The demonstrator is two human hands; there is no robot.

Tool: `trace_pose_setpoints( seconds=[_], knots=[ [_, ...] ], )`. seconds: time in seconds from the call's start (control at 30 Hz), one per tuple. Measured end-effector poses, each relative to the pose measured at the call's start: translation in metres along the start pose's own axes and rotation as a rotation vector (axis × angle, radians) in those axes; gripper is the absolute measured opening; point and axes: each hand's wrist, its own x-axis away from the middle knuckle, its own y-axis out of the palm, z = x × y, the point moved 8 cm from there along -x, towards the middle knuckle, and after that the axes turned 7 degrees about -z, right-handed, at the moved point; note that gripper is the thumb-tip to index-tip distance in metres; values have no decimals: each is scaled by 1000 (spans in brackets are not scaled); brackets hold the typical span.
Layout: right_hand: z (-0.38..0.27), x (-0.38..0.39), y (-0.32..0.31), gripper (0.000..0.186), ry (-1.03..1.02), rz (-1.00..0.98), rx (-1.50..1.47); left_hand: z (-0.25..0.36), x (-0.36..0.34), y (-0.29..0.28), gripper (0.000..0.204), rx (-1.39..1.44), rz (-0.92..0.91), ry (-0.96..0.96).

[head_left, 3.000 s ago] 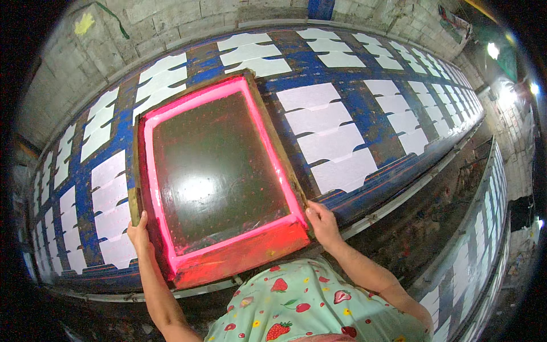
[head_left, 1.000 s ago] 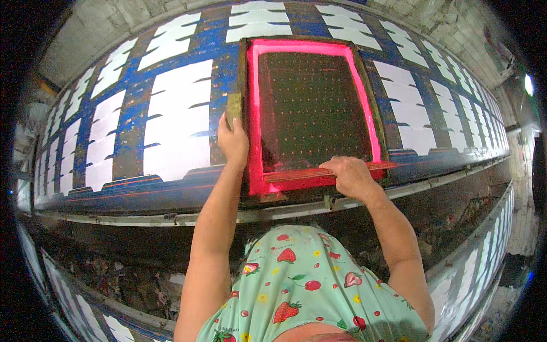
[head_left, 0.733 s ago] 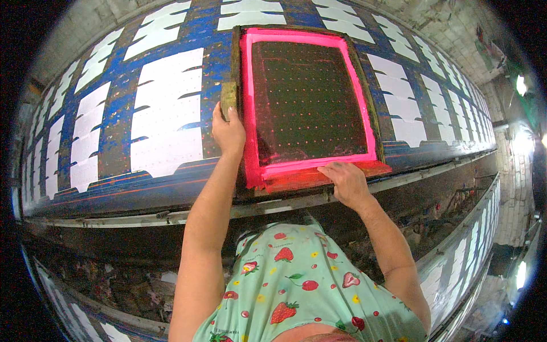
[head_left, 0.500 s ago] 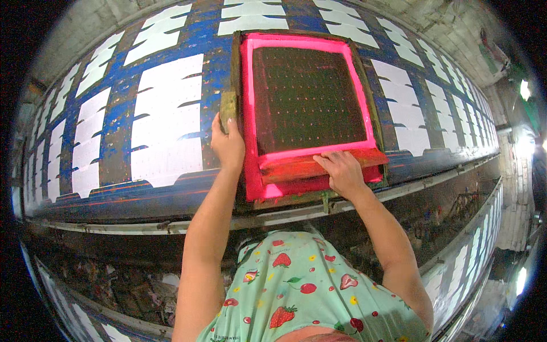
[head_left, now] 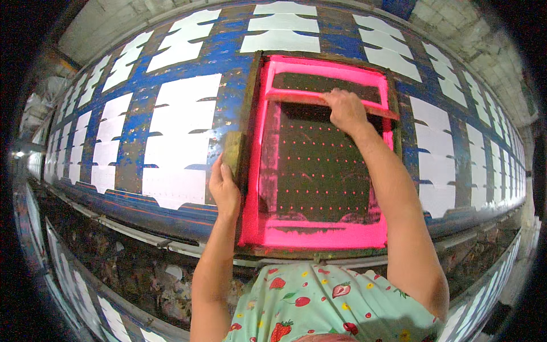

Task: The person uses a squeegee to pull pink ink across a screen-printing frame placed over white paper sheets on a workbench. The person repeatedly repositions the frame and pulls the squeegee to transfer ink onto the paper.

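Note:
A screen printing frame lies on the long table, its dark mesh dotted with rows of small pink marks. Bright pink ink borders the mesh on all sides. My right hand is closed over the top of a wide squeegee, which lies across the far part of the screen. At the frame's left side, my left hand grips a wooden block handle, thumb on its near end. Part of the squeegee is hidden under my right hand.
White cut fabric pieces lie in rows along the blue, worn table. A rail runs along its near edge. Behind me stands another table with white pieces. A wall rises beyond the far side.
My right hand has pushed the squeegee from the near end of the screen to its far part. My left hand still holds the handle. The view has shifted slightly.

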Motion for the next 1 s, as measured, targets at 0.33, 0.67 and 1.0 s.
trace_pose_setpoints(
  seconds=[0.33, 0.67, 1.0],
  knots=[
    [79, -104, 2, 39, 8, 3, -57, -11, 0, -5, 33, -46, 124, -52],
    [77, -96, 1, 26, -43, -142, -103, -15, -7, -2, 47, -194, 120, -92],
    [-35, 64, -25, 23, -56, -285, -177, -25, -12, -4, 55, -176, 39, -135]
  ],
)
